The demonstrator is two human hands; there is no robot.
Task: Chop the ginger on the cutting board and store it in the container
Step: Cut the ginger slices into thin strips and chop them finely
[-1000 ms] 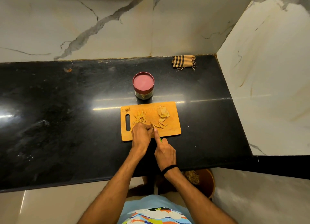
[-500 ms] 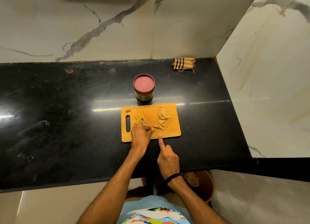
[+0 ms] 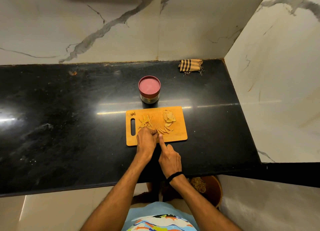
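— What's the surface I'm looking at?

— A black polished stone counter, glossy with light streaks, running into a marble-walled corner on my right.

— And what sits straight on it?

— I see an orange cutting board near the front edge, slot handle to the left. Just behind it stands a container with a red lid (closed). Well apart, by the back wall near the corner, lies a folded striped cloth.

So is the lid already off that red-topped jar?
No, the red lid sits closed on the jar, behind the cutting board.
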